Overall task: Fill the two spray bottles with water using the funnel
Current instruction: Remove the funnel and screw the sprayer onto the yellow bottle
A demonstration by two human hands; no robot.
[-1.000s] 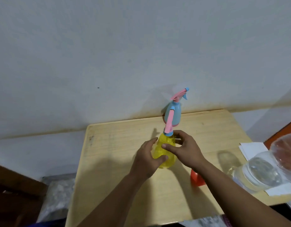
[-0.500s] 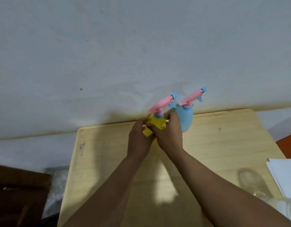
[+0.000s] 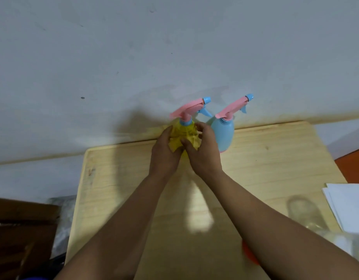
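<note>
A yellow spray bottle with a pink and blue trigger head stands at the far edge of the wooden table, near the wall. My left hand wraps its left side and my right hand its right side, so most of its body is hidden. A blue spray bottle with the same kind of head stands just to its right, close to my right hand. An orange funnel peeks out under my right forearm near the table's front.
A clear water container sits at the table's right front, blurred. White paper sheets lie at the right edge. A pale wall rises right behind the table. Dark wooden pieces lie on the floor at the left.
Both hands carried the yellow bottle from the table's middle to the far edge beside the blue bottle. Over the last half second they have stayed there.
</note>
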